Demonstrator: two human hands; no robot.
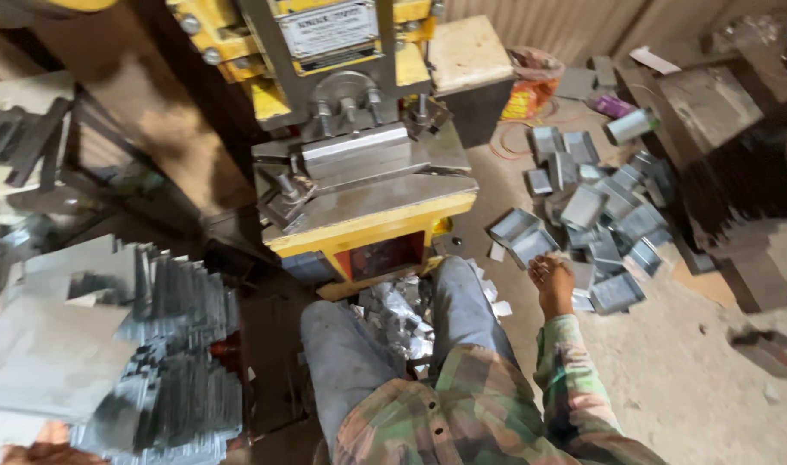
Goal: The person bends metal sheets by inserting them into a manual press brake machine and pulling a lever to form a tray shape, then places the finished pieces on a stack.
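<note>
While the left hand [40,451] sits at the bottom-left edge, mostly cut off, I can't tell if its fingers are spread or gripping; it's touching or just under the big stack of flat notched sheet blanks [144,344], which is large, so by my read plenty of stock is left unformed. Centre: yellow press [359,155] with grey steel die block [368,159], nothing visibly loaded in it. Below it, small shiny offcuts [399,319] piled between the person's knees. Right of that, the right hand [553,284] reaches down to the floor, fingers loosely apart, nothing clearly clamped, fingertips at the near edge of the pile of folded metal trays [600,215]. That pile holds a couple dozen formed pieces, scattered, not stacked. Judgement: a batch is done, more blanks remain than finished parts. Hard to read: whether the right hand touches a tray, the die gap, and the dark bench [738,164] at far right.
</note>
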